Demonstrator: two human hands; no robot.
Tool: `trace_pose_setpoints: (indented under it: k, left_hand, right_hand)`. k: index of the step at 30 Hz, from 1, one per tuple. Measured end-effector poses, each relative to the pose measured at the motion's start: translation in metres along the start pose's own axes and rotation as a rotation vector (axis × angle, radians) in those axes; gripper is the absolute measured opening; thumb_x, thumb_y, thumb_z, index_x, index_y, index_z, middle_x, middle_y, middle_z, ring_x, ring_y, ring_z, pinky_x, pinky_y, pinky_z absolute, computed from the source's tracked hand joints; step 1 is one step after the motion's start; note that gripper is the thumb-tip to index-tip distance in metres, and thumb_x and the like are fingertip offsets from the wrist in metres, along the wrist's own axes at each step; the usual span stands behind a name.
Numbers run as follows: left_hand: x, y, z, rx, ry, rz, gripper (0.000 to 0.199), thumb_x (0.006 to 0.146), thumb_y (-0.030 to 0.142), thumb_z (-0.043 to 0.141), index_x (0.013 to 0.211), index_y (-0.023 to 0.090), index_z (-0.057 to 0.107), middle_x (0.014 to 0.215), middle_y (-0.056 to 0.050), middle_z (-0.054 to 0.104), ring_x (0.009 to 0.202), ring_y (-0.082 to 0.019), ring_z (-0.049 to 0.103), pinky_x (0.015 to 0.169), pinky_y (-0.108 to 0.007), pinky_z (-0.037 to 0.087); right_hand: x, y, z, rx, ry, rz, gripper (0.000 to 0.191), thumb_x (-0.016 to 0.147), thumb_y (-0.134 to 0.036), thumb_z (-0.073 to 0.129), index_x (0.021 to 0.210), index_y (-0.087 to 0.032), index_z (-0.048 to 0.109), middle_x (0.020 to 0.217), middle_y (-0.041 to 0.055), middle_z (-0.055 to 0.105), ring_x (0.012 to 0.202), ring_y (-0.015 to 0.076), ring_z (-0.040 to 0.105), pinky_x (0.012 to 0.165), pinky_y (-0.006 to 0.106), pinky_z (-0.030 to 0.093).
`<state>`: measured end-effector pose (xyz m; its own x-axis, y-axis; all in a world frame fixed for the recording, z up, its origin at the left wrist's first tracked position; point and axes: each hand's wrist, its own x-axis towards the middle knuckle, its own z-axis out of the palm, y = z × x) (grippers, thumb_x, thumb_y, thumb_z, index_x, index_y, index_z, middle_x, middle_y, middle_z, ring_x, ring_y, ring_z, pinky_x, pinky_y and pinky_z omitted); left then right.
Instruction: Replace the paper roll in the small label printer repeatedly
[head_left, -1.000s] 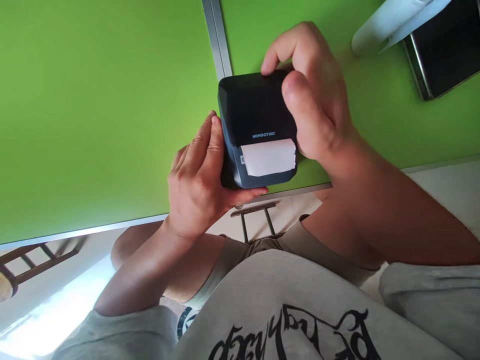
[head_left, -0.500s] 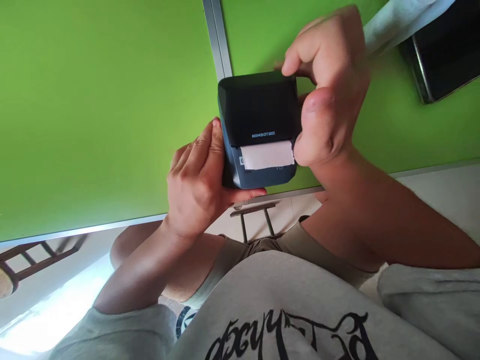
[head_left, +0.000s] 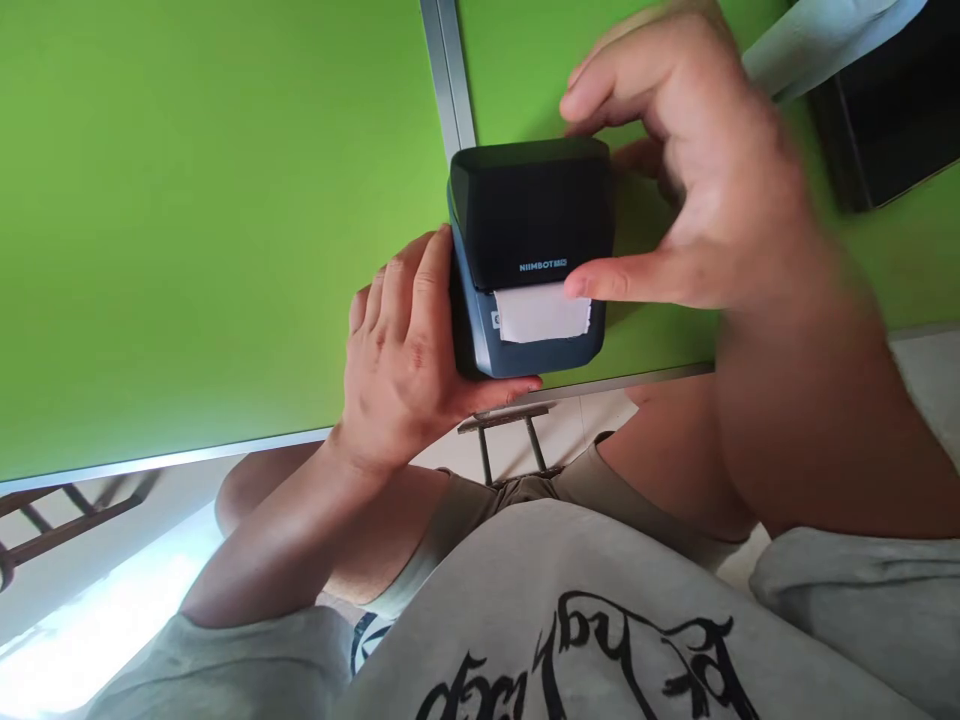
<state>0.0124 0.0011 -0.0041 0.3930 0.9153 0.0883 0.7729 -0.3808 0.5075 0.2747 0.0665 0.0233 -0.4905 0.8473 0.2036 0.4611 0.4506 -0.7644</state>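
A small label printer (head_left: 532, 210) with a black lid and blue-grey base stands near the front edge of the green table. White label paper (head_left: 544, 315) sticks out of its front slot. My left hand (head_left: 412, 350) grips the printer along its left side, thumb across the front. My right hand (head_left: 675, 170) is spread around the printer's right side, its thumb at the lid's lower edge by the paper and its fingers apart near the back right corner. The right hand is slightly blurred.
The green table (head_left: 210, 220) has a metal seam (head_left: 448, 80) running behind the printer. At the upper right lie a black device (head_left: 900, 110) and a pale cloth-like item (head_left: 832, 45). Stool parts (head_left: 506, 420) show below the table edge.
My right hand has opened wider, its thumb stretching left to the paper's upper edge. The printer and my left hand have shifted slightly right in view.
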Motion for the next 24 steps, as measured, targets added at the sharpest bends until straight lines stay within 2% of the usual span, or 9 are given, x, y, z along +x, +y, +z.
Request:
trace_pose_setpoints:
  k: [3, 6, 9, 11, 13, 16, 19, 21, 24]
  left_hand:
    - [0.001, 0.0, 0.001, -0.021, 0.002, -0.006, 0.122, 0.076, 0.104, 0.042, 0.159, 0.016, 0.041, 0.152, -0.021, 0.06, 0.137, -0.042, 0.06, 0.111, -0.056, 0.048]
    - [0.001, -0.001, 0.001, -0.009, -0.001, -0.006, 0.124, 0.074, 0.106, 0.039, 0.159, 0.016, 0.04, 0.151, -0.022, 0.06, 0.137, -0.041, 0.06, 0.111, -0.055, 0.048]
    - [0.001, -0.002, 0.001, -0.02, -0.029, -0.037, 0.123, 0.071, 0.105, 0.044, 0.162, 0.023, 0.035, 0.155, -0.019, 0.057, 0.141, -0.041, 0.057, 0.117, -0.055, 0.045]
    - [0.0, -0.003, 0.002, -0.024, -0.034, -0.046, 0.122, 0.071, 0.105, 0.046, 0.163, 0.026, 0.033, 0.156, -0.018, 0.056, 0.142, -0.041, 0.057, 0.119, -0.053, 0.044]
    - [0.0, -0.003, 0.002, -0.024, -0.025, -0.035, 0.121, 0.071, 0.105, 0.046, 0.162, 0.025, 0.034, 0.155, -0.018, 0.057, 0.141, -0.04, 0.058, 0.117, -0.052, 0.045]
    - [0.0, -0.004, 0.003, -0.018, -0.01, -0.018, 0.122, 0.071, 0.105, 0.045, 0.161, 0.023, 0.038, 0.154, -0.019, 0.058, 0.14, -0.041, 0.058, 0.114, -0.052, 0.047]
    - [-0.001, -0.005, 0.004, -0.016, 0.001, -0.016, 0.123, 0.071, 0.106, 0.045, 0.16, 0.02, 0.041, 0.154, -0.022, 0.057, 0.14, -0.042, 0.057, 0.114, -0.051, 0.046]
    - [-0.001, -0.005, 0.004, -0.01, 0.006, -0.014, 0.125, 0.072, 0.106, 0.043, 0.16, 0.017, 0.041, 0.154, -0.023, 0.057, 0.139, -0.043, 0.058, 0.113, -0.05, 0.046]
    - [-0.002, -0.006, 0.005, 0.028, 0.017, 0.007, 0.128, 0.072, 0.107, 0.041, 0.16, 0.014, 0.041, 0.153, -0.025, 0.058, 0.137, -0.044, 0.06, 0.111, -0.05, 0.047]
  right_hand:
    - [0.002, -0.002, 0.003, -0.123, 0.213, -0.084, 0.049, 0.085, -0.066, 0.068, 0.12, -0.032, 0.069, 0.12, 0.0007, 0.062, 0.106, 0.0192, 0.062, 0.081, 0.035, 0.053]
    - [0.009, -0.008, 0.017, -0.147, 0.494, -0.11, 0.035, 0.096, -0.06, 0.059, 0.101, -0.027, 0.069, 0.077, -0.0042, 0.048, 0.068, 0.0081, 0.046, 0.073, 0.032, 0.043]
    - [0.019, -0.014, 0.033, -0.006, 0.632, -0.066, 0.017, 0.103, -0.038, 0.057, 0.096, -0.023, 0.06, 0.083, -0.008, 0.057, 0.058, 0.0019, 0.045, 0.063, 0.026, 0.037]
    - [0.025, -0.015, 0.04, 0.102, 0.718, -0.089, 0.012, 0.102, -0.033, 0.057, 0.098, -0.023, 0.055, 0.092, -0.0086, 0.06, 0.058, 0.0007, 0.05, 0.06, 0.024, 0.036]
    - [0.027, -0.013, 0.042, 0.105, 0.751, -0.088, 0.015, 0.101, -0.035, 0.057, 0.095, -0.023, 0.051, 0.085, -0.0077, 0.056, 0.064, 0.0038, 0.058, 0.059, 0.024, 0.037]
    - [0.025, -0.012, 0.039, -0.141, 0.581, -0.055, 0.025, 0.101, -0.041, 0.052, 0.086, -0.022, 0.051, 0.08, -0.0035, 0.06, 0.068, 0.0091, 0.062, 0.06, 0.027, 0.037]
    - [0.022, -0.021, 0.034, -0.391, 0.325, 0.002, 0.016, 0.091, -0.034, 0.059, 0.084, -0.021, 0.061, 0.076, -0.0018, 0.067, 0.057, 0.0092, 0.047, 0.07, 0.032, 0.042]
    - [0.022, -0.029, 0.031, -0.48, 0.208, 0.068, 0.011, 0.085, -0.031, 0.063, 0.088, -0.023, 0.069, 0.075, -0.0011, 0.067, 0.06, 0.0116, 0.046, 0.074, 0.035, 0.044]
    - [0.023, -0.037, 0.025, -0.6, 0.06, 0.139, 0.024, 0.086, -0.037, 0.059, 0.102, -0.03, 0.075, 0.078, 0.0003, 0.068, 0.067, 0.016, 0.05, 0.072, 0.035, 0.045]
